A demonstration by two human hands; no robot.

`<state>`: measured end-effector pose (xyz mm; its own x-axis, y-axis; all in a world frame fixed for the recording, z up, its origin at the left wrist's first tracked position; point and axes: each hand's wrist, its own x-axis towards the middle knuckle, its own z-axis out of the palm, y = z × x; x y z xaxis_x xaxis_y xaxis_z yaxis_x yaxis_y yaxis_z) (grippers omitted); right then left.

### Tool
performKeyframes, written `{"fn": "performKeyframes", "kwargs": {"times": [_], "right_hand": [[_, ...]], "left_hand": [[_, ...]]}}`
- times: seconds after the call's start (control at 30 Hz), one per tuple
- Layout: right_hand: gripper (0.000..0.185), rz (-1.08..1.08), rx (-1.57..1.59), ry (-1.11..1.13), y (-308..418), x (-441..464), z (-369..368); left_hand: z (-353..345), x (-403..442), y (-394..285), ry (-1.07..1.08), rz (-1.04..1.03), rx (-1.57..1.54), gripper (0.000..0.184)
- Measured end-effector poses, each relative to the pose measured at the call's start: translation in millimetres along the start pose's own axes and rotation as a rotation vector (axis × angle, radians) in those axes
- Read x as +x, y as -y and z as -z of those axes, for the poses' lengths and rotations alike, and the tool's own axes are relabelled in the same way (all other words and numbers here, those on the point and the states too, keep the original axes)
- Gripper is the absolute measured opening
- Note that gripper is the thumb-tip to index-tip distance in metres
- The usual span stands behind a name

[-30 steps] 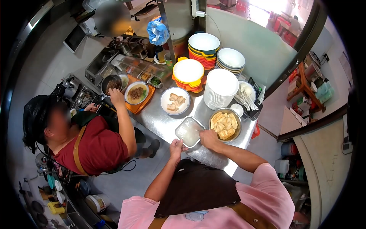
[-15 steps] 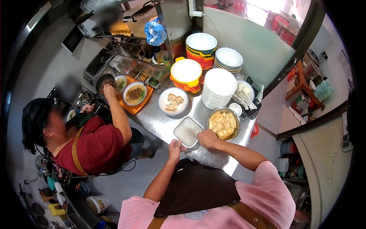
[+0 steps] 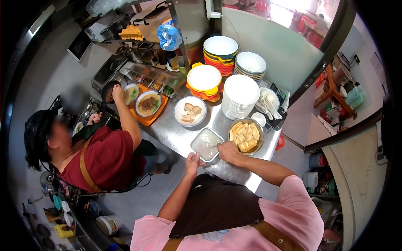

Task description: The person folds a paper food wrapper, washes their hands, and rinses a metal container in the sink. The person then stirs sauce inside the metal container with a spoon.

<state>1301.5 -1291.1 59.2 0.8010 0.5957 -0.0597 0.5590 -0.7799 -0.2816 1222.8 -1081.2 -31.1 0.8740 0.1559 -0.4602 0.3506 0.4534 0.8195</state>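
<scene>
A white square container [image 3: 204, 140] with cloudy, whitish liquid rests at the near edge of the steel counter. My left hand [image 3: 194, 162] grips its near-left rim, thumb on top. At the container's right side my right hand [image 3: 228, 152] is closed around what looks like a thin utensil; its handle is hidden in my fist and its other end goes toward the liquid. Just beyond that hand stands a metal bowl [image 3: 260, 140] of yellowish fried pieces [image 3: 244, 136]. A white bowl [image 3: 181, 106] with several pale browned pieces [image 3: 191, 112] sits behind the container.
Stacked white bowls [image 3: 241, 96], yellow-and-orange bowls [image 3: 204, 79] and a spoon holder [image 3: 269, 102] stand farther back. To the left, a co-worker [image 3: 100, 154] in a red shirt reaches over a dark pan [image 3: 109, 92], beside an orange tray [image 3: 146, 120] with a soup bowl [image 3: 148, 103].
The co-worker's hand and the dark pan have shifted slightly up and left. In the container the liquid's surface looks different, while both my hands stay almost in place.
</scene>
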Motion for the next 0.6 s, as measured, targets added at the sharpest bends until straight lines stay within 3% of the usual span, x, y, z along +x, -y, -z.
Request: {"fn": "performKeyframes", "kwargs": {"times": [0.3,0.6], "right_hand": [[0.019,-0.035,-0.037,-0.061,1,8,-11],[0.026,-0.028,0.070,0.098,-5,11,0]], "left_hand": [[0,0,-1,0.009,-0.005,0.013,0.019],[3,3,4,0.010,-0.009,0.005,0.017]]}}
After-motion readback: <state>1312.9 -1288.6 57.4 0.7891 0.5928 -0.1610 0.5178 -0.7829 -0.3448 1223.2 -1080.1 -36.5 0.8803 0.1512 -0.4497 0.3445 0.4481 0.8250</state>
